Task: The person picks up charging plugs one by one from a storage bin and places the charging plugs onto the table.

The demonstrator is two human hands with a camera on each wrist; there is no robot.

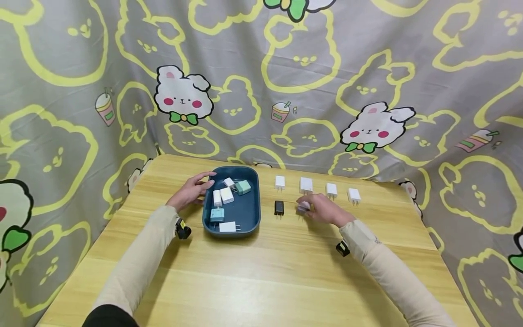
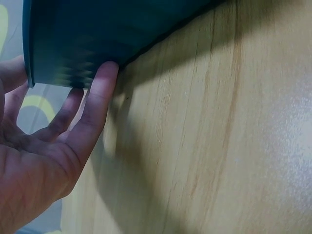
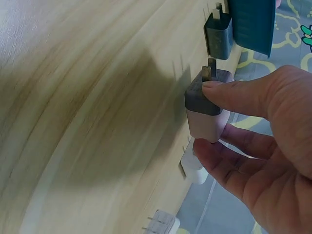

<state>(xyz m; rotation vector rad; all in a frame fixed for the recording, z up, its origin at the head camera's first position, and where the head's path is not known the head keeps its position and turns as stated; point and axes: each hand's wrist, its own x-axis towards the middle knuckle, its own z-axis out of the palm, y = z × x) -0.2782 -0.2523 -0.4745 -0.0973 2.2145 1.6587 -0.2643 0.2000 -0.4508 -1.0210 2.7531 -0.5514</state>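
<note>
My right hand pinches a pale pink charger plug with a grey prong face, the thumb by its metal prongs. Whether this plug touches the table I cannot tell. At the left, my left hand rests on the side of a dark blue tray, its fingers at the rim and fingertips against the outer wall. Inside the tray lie several white plugs, a green plug and a light blue plug. A black plug lies between the tray and my right hand.
Behind my right hand, several white plugs stand in a row on the wooden table, among them one white plug nearest the tray and another at the right end. A patterned curtain hangs along the table's back edge.
</note>
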